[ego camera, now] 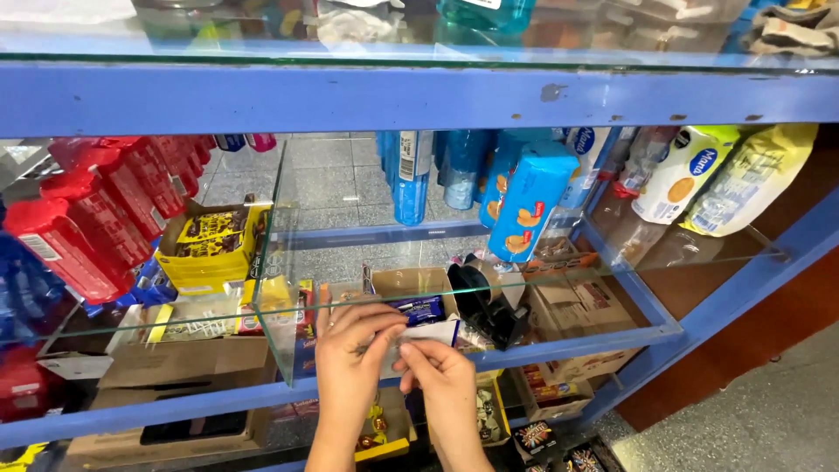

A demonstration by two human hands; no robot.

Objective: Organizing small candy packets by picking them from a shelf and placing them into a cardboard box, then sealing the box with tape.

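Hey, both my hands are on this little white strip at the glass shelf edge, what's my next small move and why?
Probably press the strip flat along the glass shelf edge. Both the left hand and right hand pinch it right at that edge, and a black tape dispenser sits beside them, so it looks like tape being stuck down.

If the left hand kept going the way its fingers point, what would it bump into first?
The left hand points up and rightward. Its fingers already pinch a small white packet with the right hand. Just past that is probably the dark blue wrapper, though depth is hard to judge.
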